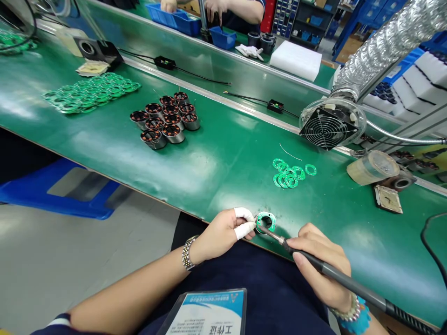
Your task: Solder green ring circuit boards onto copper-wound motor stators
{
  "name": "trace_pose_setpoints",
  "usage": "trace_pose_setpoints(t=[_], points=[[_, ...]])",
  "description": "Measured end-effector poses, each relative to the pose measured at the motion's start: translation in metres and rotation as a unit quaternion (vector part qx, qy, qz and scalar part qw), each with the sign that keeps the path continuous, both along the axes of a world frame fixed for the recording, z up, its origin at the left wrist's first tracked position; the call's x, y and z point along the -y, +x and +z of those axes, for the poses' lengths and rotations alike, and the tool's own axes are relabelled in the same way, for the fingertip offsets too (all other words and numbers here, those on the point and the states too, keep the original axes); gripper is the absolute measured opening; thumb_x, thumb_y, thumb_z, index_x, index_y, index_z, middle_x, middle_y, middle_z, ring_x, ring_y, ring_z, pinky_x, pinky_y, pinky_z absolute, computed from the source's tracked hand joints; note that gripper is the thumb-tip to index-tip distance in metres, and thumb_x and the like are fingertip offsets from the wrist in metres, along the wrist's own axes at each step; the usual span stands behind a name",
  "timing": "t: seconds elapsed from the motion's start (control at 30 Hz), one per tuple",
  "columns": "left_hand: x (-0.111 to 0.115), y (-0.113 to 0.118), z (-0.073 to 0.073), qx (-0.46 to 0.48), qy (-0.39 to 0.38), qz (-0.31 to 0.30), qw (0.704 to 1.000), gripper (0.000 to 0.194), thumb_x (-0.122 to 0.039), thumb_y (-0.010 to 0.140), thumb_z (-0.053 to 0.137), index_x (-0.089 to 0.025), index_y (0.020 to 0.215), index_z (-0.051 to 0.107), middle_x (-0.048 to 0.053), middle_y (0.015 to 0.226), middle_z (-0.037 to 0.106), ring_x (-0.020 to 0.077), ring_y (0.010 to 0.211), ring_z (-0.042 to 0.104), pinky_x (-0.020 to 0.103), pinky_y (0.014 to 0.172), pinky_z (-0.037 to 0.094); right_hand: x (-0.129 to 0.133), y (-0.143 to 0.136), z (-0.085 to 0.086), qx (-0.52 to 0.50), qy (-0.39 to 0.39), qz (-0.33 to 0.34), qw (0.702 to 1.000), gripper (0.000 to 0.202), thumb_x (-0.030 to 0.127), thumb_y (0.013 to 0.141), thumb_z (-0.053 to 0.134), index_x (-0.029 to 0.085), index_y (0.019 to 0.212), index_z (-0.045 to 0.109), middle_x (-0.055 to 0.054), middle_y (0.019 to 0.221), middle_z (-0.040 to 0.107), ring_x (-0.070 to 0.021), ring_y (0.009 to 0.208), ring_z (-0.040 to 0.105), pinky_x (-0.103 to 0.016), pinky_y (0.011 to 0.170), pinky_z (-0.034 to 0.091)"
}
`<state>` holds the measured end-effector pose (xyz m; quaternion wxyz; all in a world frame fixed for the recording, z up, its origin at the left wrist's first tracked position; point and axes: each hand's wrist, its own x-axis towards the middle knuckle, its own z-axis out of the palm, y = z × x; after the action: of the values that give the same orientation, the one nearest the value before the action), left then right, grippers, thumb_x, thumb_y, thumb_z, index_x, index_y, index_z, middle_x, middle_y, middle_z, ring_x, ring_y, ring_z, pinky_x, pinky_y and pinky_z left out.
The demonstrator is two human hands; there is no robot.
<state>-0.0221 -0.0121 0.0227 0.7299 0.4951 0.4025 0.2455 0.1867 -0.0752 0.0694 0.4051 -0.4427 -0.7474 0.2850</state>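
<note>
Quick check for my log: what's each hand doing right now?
Left hand: closed, taped fingertips pinched at the green ring's edge; exact grip unclear.
Right hand: closed, holding the soldering iron.

Wound stators, grouped left: about eleven. Loose green ring boards, right: about nine, overlapping. Soldering iron, near right: one. Cable boxes, far: two. Fan, right: one. Blue stool, left: one.

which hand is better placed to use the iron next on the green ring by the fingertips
Likely the right hand: it grips the soldering iron, whose tip is at the green ring. The left hand has its white-wrapped fingertips at the ring's edge.
</note>
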Motion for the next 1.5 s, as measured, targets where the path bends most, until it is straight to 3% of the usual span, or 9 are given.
trace_pose_setpoints(t=[0.17,0.3,0.43,0.53,0.9,1.1,1.27,1.37,1.5], points=[[-0.001,0.001,0.001,-0.002,0.003,0.000,1.000,0.012,-0.025,0.077,0.057,-0.015,0.073,0.052,0.000,0.067,0.059,0.0120,0.065,0.060,0.026,0.067,0.049,0.000,0.002,0.003,0.000,0.007,0.006,1.000,0.024,0.006,0.076,0.052,0.017,0.095,0.063,-0.002,0.060,0.054,-0.0151,0.058,0.049,-0.032,0.055,0.043],[-0.002,0.001,0.003,-0.002,-0.004,0.004,1.000,0.011,-0.024,0.076,0.058,-0.014,0.073,0.052,0.000,0.066,0.059,0.0122,0.064,0.060,0.027,0.066,0.050,0.000,0.005,-0.004,-0.044,0.017,-0.009,0.999,0.030,0.011,0.081,0.051,0.020,0.109,0.058,-0.003,0.070,0.061,-0.0171,0.066,0.058,-0.033,0.061,0.049],[0.000,0.001,0.001,0.002,-0.002,0.005,1.000,0.012,-0.025,0.076,0.057,-0.014,0.076,0.052,0.001,0.068,0.061,0.0125,0.065,0.060,0.027,0.067,0.050,-0.007,0.001,-0.021,0.015,0.020,-0.057,0.998,0.032,0.011,0.082,0.055,0.023,0.111,0.052,-0.006,0.099,0.066,-0.0196,0.096,0.062,-0.036,0.086,0.050],[0.001,0.000,-0.002,0.005,0.014,0.004,1.000,0.011,-0.024,0.076,0.057,-0.014,0.078,0.053,0.001,0.070,0.062,0.0124,0.067,0.060,0.027,0.069,0.049,-0.015,-0.008,-0.034,0.077,0.017,-0.043,0.996,0.042,0.019,0.076,0.065,0.021,0.114,0.047,-0.011,0.118,0.059,-0.0216,0.106,0.059,-0.034,0.091,0.049],[-0.004,0.000,-0.001,-0.006,0.054,-0.001,0.998,0.010,-0.024,0.078,0.055,-0.015,0.080,0.053,0.001,0.071,0.062,0.0127,0.070,0.062,0.028,0.073,0.049,-0.030,-0.015,-0.045,0.055,-0.006,-0.049,0.997,0.039,0.023,0.076,0.067,0.023,0.110,0.049,-0.007,0.104,0.064,-0.0194,0.095,0.062,-0.032,0.085,0.050],[-0.003,-0.005,-0.002,-0.118,0.195,-0.038,0.973,0.013,-0.028,0.081,0.053,-0.015,0.080,0.057,0.002,0.075,0.061,0.0129,0.068,0.059,0.025,0.066,0.049,-0.032,-0.013,-0.046,0.052,0.000,-0.025,0.998,0.037,0.024,0.077,0.065,0.022,0.110,0.049,-0.007,0.102,0.063,-0.0191,0.095,0.061,-0.031,0.085,0.050],[-0.005,-0.005,0.006,-0.106,0.117,-0.105,0.982,0.021,-0.028,0.086,0.042,-0.014,0.075,0.053,0.002,0.068,0.061,0.0115,0.056,0.060,0.023,0.055,0.051,-0.031,-0.013,-0.048,0.053,0.006,-0.026,0.998,0.035,0.024,0.078,0.064,0.023,0.109,0.048,-0.007,0.100,0.062,-0.0196,0.093,0.061,-0.032,0.083,0.050],[-0.004,-0.009,0.006,-0.197,0.288,-0.102,0.932,0.019,-0.027,0.087,0.043,-0.014,0.086,0.057,0.004,0.075,0.064,0.0134,0.063,0.062,0.025,0.058,0.052,-0.031,-0.013,-0.050,0.046,0.006,-0.024,0.999,0.036,0.024,0.078,0.064,0.023,0.110,0.047,-0.007,0.100,0.062,-0.0193,0.093,0.061,-0.032,0.083,0.049],[0.000,-0.017,0.001,-0.290,0.611,-0.071,0.733,0.019,-0.019,0.085,0.047,-0.012,0.100,0.058,0.011,0.094,0.065,0.0215,0.080,0.063,0.033,0.068,0.052,-0.030,-0.013,-0.049,0.042,0.004,-0.026,0.999,0.035,0.023,0.078,0.064,0.022,0.110,0.048,-0.007,0.100,0.061,-0.0193,0.092,0.060,-0.032,0.084,0.049]])
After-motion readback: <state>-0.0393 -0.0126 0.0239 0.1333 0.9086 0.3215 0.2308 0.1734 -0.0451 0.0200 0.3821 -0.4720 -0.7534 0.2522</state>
